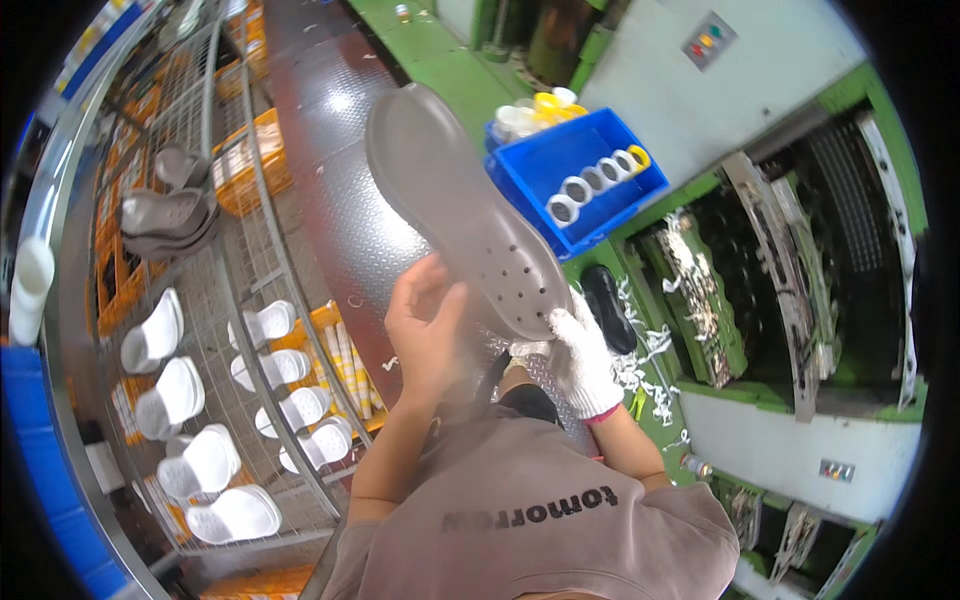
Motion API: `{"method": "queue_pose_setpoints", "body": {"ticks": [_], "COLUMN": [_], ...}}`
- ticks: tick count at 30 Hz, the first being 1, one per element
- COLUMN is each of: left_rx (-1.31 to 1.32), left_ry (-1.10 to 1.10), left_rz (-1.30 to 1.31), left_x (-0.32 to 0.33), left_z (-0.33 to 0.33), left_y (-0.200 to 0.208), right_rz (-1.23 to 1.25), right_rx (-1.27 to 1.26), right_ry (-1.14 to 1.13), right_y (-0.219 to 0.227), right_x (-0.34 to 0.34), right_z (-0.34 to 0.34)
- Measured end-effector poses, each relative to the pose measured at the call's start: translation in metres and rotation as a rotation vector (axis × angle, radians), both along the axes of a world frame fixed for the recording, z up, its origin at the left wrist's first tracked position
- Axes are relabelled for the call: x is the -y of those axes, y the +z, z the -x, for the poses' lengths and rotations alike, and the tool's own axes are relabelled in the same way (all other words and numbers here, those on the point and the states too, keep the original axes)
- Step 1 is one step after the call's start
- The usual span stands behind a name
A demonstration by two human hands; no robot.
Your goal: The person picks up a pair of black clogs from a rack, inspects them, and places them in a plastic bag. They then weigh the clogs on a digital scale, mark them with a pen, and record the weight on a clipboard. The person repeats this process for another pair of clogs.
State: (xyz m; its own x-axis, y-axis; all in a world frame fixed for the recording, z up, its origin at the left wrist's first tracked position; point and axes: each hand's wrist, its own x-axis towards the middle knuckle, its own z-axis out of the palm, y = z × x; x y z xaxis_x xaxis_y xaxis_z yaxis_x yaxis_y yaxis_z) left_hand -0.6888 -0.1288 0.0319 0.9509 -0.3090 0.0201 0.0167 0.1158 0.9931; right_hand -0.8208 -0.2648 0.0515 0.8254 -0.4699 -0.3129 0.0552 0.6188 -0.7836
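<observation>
A large grey-brown foam clog (465, 215) with small round holes near its toe lies across the middle of the view. The toe end is toward me, and the other end points away to the upper left. My right hand (582, 365), in a white knitted glove with a pink cuff, grips the toe edge. Bare and slightly blurred, my left hand (425, 320) is beside the clog's left edge. Its fingers are curved and apart from the thumb, and nothing shows in them. Whether it touches the clog is unclear.
A wire rack (250, 235) at left bears several white foam shoe pieces (235, 513) and stacked brown ones (165, 215). At right stand a blue bin (620, 205) with rolls and a green machine (700, 310). A black shoe-shaped piece (608, 308) lies near white scraps (650, 345).
</observation>
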Motion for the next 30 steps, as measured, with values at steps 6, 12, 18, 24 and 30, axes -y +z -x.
{"method": "queue_pose_setpoints", "body": {"ticks": [6, 12, 18, 24, 30], "left_rx": [-0.012, -0.128, 0.579, 1.268, 1.18], "left_ry": [0.175, 0.348, 0.322, 0.496, 0.476], "left_rz": [0.013, -0.076, -0.233, -0.21, -0.367], "left_x": [-0.035, -0.057, -0.073, -0.053, -0.054], "left_z": [-0.033, -0.088, -0.17, -0.216, -0.295], "left_y": [0.0, -0.003, 0.07, 0.162, 0.184], "right_rz": [-0.23, -0.13, -0.026, 0.054, 0.464], "right_rx": [0.054, 0.054, 0.003, -0.018, 0.151], "right_ry": [0.21, 0.313, 0.428, 0.678, 0.792], "right_y": [-0.018, -0.039, -0.081, -0.074, -0.075], "right_x": [-0.007, 0.006, 0.023, -0.025, -0.143], "right_z": [-0.068, -0.18, -0.362, -0.549, -0.691]}}
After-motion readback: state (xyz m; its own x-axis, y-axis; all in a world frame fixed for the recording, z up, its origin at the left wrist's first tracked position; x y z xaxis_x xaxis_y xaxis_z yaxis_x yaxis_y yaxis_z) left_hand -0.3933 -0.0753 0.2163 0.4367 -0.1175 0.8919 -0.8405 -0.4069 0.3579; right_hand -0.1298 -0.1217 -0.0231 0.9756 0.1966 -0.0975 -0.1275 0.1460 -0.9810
